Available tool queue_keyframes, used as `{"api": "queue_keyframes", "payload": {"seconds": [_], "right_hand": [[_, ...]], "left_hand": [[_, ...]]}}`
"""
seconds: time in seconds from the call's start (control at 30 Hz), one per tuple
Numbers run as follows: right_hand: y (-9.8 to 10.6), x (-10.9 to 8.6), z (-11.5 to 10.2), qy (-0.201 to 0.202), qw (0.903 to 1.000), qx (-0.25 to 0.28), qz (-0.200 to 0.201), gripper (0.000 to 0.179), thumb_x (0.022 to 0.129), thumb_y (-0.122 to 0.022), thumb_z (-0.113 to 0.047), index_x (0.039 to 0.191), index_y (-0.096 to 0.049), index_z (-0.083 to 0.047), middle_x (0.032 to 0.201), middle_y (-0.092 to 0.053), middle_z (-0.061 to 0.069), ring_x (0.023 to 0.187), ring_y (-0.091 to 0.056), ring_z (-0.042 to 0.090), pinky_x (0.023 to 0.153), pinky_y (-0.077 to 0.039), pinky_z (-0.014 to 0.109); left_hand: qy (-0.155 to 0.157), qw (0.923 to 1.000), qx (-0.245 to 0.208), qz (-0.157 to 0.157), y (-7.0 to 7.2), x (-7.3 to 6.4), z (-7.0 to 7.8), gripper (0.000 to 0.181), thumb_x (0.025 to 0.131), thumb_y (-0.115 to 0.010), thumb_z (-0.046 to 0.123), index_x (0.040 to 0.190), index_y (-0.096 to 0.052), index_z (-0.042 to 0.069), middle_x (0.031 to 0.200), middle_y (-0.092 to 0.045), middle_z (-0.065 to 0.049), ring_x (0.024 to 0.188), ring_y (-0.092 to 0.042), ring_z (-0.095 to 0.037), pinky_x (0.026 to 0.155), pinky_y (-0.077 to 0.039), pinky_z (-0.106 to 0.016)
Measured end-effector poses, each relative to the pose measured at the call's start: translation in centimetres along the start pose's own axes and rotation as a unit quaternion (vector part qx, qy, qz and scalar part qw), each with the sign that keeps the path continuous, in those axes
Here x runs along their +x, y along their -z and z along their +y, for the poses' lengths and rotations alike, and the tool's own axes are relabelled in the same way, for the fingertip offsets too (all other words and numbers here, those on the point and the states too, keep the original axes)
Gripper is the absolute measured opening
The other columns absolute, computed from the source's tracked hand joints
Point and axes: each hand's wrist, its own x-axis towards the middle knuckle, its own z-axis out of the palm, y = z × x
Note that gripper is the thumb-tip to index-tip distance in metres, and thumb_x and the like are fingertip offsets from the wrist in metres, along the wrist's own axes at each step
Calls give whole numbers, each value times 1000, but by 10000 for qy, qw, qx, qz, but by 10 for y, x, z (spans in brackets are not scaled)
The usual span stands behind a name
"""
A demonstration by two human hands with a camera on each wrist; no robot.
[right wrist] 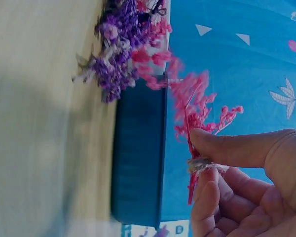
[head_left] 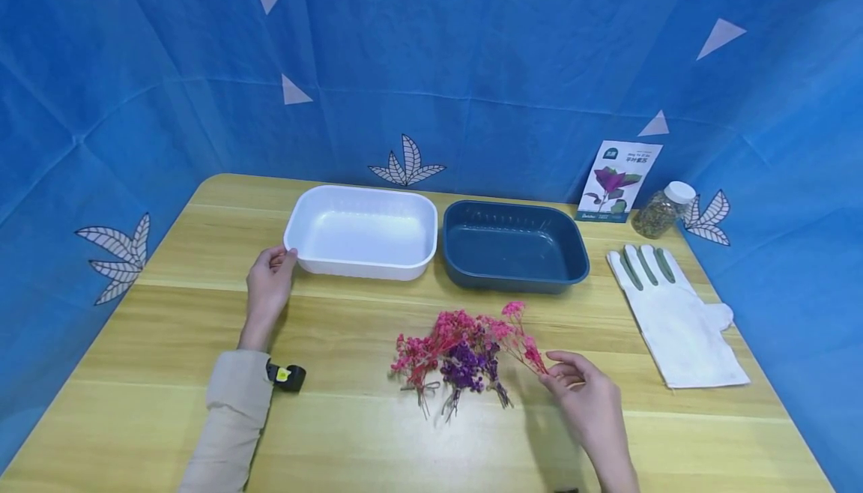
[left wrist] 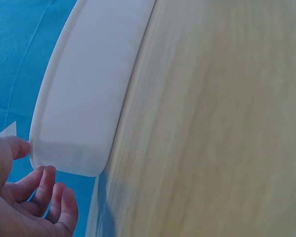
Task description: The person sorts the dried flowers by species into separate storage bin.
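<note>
My left hand (head_left: 270,287) is at the near left corner of a white plastic tray (head_left: 364,270), thumb and fingertips pinching its rim; the left wrist view shows the thumb at the rim and the fingers under it. My right hand (head_left: 589,399) pinches a small bunch of pink dried flowers (right wrist: 192,106) by its stems, near a twine tie (right wrist: 201,164). The flower heads lean left, overlapping the other bunches in the head view. Left of that hand lie purple dried flowers (head_left: 464,366) and more pink dried flowers (head_left: 413,356), stems toward me.
A dark blue tray (head_left: 515,282) stands right of the white one. Further right are a seed packet (head_left: 616,182), a jar with a white lid (head_left: 661,212) and a white work glove (head_left: 681,328). Blue cloth (head_left: 431,43) hangs behind the wooden table (head_left: 337,440).
</note>
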Motion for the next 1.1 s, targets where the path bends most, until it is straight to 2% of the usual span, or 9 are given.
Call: {"api": "queue_keyframes", "payload": {"seconds": [0.2, 0.5, 0.73, 1.1], "right_hand": [[2, 4, 0, 252, 9994, -172, 184, 25, 75, -77, -2, 99, -70, 1, 79, -69, 4, 67, -54, -3, 60, -47, 16], [-2, 9, -7, 561, 9980, 117, 280, 31, 75, -76, 1, 105, -68, 4, 82, -69, 10, 68, -55, -1, 60, -48, 14], [-9, 16, -14, 1025, 9937, 111, 445, 29, 73, -76, 4, 101, -70, 4, 79, -68, 7, 64, -57, 0, 57, -49, 15], [-21, 36, -26, 1504, 9877, 185, 377, 26, 75, -74, 5, 101, -70, 3, 77, -66, 7, 70, -63, 15, 60, -53, 20]], "left_hand": [[18, 10000, -4, -41, 1, 0, 0, 51, 101, -42, 34, 134, -45, -4, 119, -51, -18, 103, -48, -21, 84, -42, -25], [32, 10000, -58, -54, 2, -1, 0, 51, 101, -42, 35, 134, -45, -4, 120, -51, -18, 104, -48, -23, 87, -42, -29], [17, 9999, -40, -91, 2, 0, -1, 51, 101, -42, 35, 134, -45, -4, 119, -51, -18, 102, -48, -22, 85, -42, -27], [8, 10000, -15, -92, 1, 1, -2, 51, 101, -41, 35, 134, -44, -3, 118, -51, -18, 100, -48, -21, 81, -42, -25]]}}
